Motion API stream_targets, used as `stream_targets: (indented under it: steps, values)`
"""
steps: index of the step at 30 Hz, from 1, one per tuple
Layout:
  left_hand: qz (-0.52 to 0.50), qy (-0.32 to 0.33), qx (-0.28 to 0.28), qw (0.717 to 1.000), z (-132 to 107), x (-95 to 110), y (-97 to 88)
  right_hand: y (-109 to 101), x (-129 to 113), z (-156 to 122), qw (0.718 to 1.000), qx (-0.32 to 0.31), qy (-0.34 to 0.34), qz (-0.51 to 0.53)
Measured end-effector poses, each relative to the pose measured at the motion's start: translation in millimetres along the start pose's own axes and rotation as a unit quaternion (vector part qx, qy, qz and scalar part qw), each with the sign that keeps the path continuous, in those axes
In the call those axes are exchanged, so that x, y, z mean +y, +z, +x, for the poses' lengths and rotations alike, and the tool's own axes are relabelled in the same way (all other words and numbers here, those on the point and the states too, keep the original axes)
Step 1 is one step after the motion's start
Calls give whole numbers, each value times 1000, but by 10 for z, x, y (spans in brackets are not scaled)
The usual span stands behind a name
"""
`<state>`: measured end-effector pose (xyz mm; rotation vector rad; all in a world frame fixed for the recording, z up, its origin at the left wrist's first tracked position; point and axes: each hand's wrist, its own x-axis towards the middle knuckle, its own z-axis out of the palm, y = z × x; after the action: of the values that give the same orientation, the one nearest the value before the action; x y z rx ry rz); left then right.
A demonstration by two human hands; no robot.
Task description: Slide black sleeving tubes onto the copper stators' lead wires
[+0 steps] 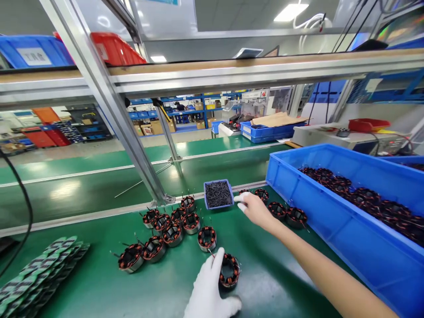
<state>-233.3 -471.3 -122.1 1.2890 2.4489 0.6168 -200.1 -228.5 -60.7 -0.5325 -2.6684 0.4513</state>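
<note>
My left hand (210, 287), in a white glove, curves around the left side of a motor stator (229, 270) with copper windings, fingers behind it and thumb in front. The stator rests on the green bench. My right hand (255, 207), with white covers on the fingertips, is at the right rim of a small blue tray (206, 196) full of short black tubes (218, 193). Its thumb and index finger are close together; anything between them is too small to make out. Another stator (207, 239) stands just beyond my left hand.
Several stators (172, 234) cluster on the left, and several more (277, 210) lie beside a large blue bin (318, 216) of stators on the right. Stacked green boards (36, 274) lie at the lower left. A metal post (122, 119) rises behind the bench, under a shelf (212, 73).
</note>
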Motion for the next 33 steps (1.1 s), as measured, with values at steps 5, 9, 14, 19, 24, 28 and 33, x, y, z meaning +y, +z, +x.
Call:
stream_targets:
  steps: [5,9,14,19,24,28,33]
  values:
    - [-53,28,-24,998,244,159,-91,310,-35,715,998,-41,-3,-57]
    - [-92,159,-163,969,377,113,-251,445,-41,933,991,-86,-2,-106]
    - [-141,150,-173,963,323,-58,-414,487,-7,991,985,-109,-3,-136]
    - [-245,19,-38,969,339,20,-445,472,6,980,982,-117,3,-149]
    - [-137,43,-18,989,407,260,-247,439,15,966,980,-116,1,-162]
    - [-88,76,-35,993,425,307,-120,394,-2,965,982,-107,-7,-157]
    - [-78,101,-72,989,447,317,-178,240,-80,845,988,-70,-12,-135]
